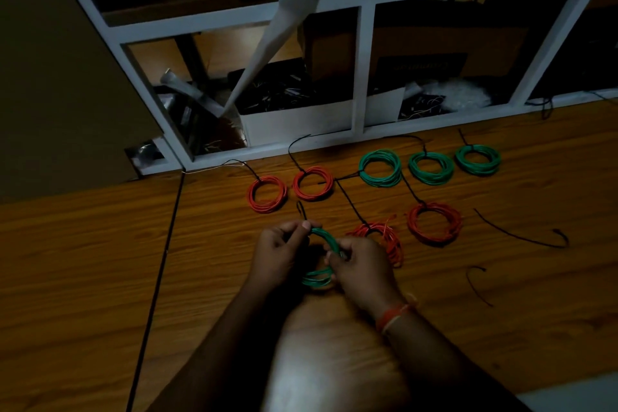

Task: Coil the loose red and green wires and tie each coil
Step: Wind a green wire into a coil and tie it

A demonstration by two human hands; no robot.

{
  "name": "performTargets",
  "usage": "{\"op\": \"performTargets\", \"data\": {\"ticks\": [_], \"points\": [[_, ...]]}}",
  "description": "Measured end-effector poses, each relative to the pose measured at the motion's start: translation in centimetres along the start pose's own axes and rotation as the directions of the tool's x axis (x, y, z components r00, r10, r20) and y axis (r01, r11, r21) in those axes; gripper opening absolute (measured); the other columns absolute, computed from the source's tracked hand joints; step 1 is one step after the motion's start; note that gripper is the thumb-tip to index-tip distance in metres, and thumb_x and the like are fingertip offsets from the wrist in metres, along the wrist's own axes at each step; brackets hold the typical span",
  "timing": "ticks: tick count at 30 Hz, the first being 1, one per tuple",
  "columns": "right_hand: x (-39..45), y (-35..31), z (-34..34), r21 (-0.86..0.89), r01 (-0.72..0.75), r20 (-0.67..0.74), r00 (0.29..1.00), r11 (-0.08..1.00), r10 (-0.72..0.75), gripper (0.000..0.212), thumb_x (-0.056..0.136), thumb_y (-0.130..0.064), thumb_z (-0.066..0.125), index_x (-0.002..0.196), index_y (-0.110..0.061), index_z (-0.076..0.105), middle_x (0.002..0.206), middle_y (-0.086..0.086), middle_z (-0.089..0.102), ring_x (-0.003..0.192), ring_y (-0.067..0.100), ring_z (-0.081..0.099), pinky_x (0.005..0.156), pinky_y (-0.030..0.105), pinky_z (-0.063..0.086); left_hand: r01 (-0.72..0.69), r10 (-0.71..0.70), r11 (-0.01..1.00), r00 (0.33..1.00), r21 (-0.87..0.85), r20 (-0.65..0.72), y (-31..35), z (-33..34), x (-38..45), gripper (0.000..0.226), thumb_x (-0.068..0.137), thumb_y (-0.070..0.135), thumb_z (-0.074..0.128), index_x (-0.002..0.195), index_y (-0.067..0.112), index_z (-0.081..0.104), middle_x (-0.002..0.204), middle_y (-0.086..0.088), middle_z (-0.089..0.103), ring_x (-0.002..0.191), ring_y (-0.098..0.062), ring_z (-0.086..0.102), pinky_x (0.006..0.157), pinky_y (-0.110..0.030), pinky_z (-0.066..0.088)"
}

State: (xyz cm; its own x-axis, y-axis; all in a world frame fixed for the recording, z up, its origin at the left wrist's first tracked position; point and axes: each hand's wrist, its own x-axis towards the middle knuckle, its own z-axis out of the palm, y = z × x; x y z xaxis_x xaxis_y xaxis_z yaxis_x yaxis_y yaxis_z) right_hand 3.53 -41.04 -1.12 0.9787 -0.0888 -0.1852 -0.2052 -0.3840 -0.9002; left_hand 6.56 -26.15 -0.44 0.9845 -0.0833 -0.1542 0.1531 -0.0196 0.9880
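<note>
wooden tabletop [83, 261] is seen in dim light, backed at twelve o'clock by a white-framed shelf [364, 53] of clutter; no writing can be read. a green coil [322, 257] is held just above the table near centre: its top is pinched by the curled left hand [279, 251], its right side gripped by the right hand [363, 266]. three green coils [431, 167] and four red coils [312, 184], tied with black ties, are laid out toward one o'clock. loose black ties [521, 234] lie at three o'clock.

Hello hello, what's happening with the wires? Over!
Left hand and right hand both gripping green coil. Seven coils laid out behind. Red coil close beside right hand. Over.
</note>
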Motion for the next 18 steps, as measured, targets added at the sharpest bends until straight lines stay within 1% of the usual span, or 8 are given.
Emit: {"op": "performTargets", "data": {"ticks": [1, 2, 5, 7, 9, 12, 15, 18], "points": [[-0.1, -0.2, 0.1, -0.164, 0.032, -0.051, 0.998, 0.986, -0.041, 0.012, 0.095, -0.014, 0.066, 0.100, -0.017, 0.077, 0.088, -0.004, 0.074, 0.084, 0.012, 0.071, 0.065, 0.021, 0.055, -0.005, 0.005, 1.000, 1.000, 0.020, -0.009, -0.1, 0.2, 0.0, 0.023, 0.103, 0.010, 0.054, 0.109, -0.005, 0.070, 0.062, 0.008, 0.067, 0.060, -0.004, 0.065, 0.057, -0.020, 0.050], [-0.1, -0.4, 0.2, -0.250, 0.047, -0.079, 0.994, 0.967, -0.068, 0.013, 0.095, -0.016, 0.067, 0.102, -0.018, 0.077, 0.090, -0.003, 0.075, 0.085, 0.013, 0.071, 0.066, 0.022, 0.055, -0.016, 0.017, 0.999, 1.000, 0.050, -0.020, -0.2, 0.4, 0.1, 0.022, 0.103, 0.013, 0.054, 0.108, 0.000, 0.072, 0.067, 0.006, 0.072, 0.065, -0.006, 0.068, 0.060, -0.021, 0.053], [0.0, -1.0, 0.5, -0.327, 0.079, -0.120, 0.985, 0.942, -0.124, 0.021, 0.096, -0.016, 0.064, 0.114, -0.016, 0.074, 0.104, 0.002, 0.075, 0.099, 0.018, 0.070, 0.082, 0.030, 0.057, -0.016, 0.024, 0.991, 0.998, 0.135, -0.057, -1.0, 0.6, 0.9, 0.019, 0.103, 0.020, 0.057, 0.102, 0.016, 0.076, 0.091, -0.002, 0.079, 0.088, -0.017, 0.075, 0.079, -0.039, 0.059], [0.3, -1.2, 0.8, -0.366, 0.065, -0.118, 0.986, 0.928, -0.115, 0.026, 0.098, -0.017, 0.061, 0.123, -0.017, 0.070, 0.112, 0.003, 0.073, 0.106, 0.020, 0.068, 0.089, 0.032, 0.056, 0.005, 0.010, 0.982, 0.997, 0.187, -0.081, -1.7, 0.4, 1.6, 0.019, 0.103, 0.023, 0.058, 0.101, 0.020, 0.076, 0.095, -0.001, 0.079, 0.092, -0.019, 0.075, 0.086, -0.046, 0.058], [0.7, -1.0, 1.2, -0.416, 0.046, -0.109, 0.989, 0.908, -0.100, 0.027, 0.100, -0.020, 0.058, 0.124, -0.016, 0.068, 0.114, 0.005, 0.072, 0.107, 0.022, 0.067, 0.091, 0.033, 0.054, 0.007, 0.016, 0.969, 0.996, 0.247, -0.089, -2.4, 0.3, 2.2, 0.019, 0.104, 0.025, 0.058, 0.103, 0.021, 0.076, 0.096, 0.001, 0.079, 0.093, -0.016, 0.075, 0.090, -0.049, 0.059], [1.4, -0.8, 1.7, -0.463, 0.024, -0.118, 0.989, 0.886, -0.089, 0.029, 0.101, -0.023, 0.057, 0.126, -0.015, 0.066, 0.119, 0.005, 0.070, 0.112, 0.022, 0.064, 0.094, 0.031, 0.052, -0.003, 0.039, 0.934, 0.995, 0.357, -0.096, -3.0, 0.2, 3.0, 0.020, 0.104, 0.024, 0.056, 0.108, 0.019, 0.075, 0.101, 0.004, 0.077, 0.096, -0.012, 0.072, 0.092, -0.047, 0.057], [1.7, -0.7, 1.9, -0.531, 0.004, -0.096, 0.993, 0.847, -0.065, 0.034, 0.101, -0.024, 0.056, 0.134, -0.015, 0.060, 0.128, 0.006, 0.064, 0.120, 0.023, 0.060, 0.098, 0.031, 0.048, -0.044, 0.098, 0.840, 0.993, 0.542, -0.071, -2.9, 0.1, 3.4, 0.026, 0.106, 0.021, 0.052, 0.126, 0.014, 0.067, 0.116, 0.000, 0.073, 0.104, -0.013, 0.068, 0.095, -0.037, 0.055], [1.5, -0.2, 2.1, -0.548, 0.032, -0.099, 0.990, 0.836, -0.103, 0.038, 0.099, -0.031, 0.056, 0.134, -0.018, 0.059, 0.127, 0.008, 0.062, 0.115, 0.025, 0.060, 0.093, 0.032, 0.048, -0.076, 0.130, 0.776, 0.991, 0.627, -0.041, -3.2, -0.2, 3.4, 0.030, 0.104, 0.019, 0.054, 0.131, 0.011, 0.063, 0.123, -0.006, 0.070, 0.110, -0.019, 0.066, 0.095, -0.035, 0.054]]}}
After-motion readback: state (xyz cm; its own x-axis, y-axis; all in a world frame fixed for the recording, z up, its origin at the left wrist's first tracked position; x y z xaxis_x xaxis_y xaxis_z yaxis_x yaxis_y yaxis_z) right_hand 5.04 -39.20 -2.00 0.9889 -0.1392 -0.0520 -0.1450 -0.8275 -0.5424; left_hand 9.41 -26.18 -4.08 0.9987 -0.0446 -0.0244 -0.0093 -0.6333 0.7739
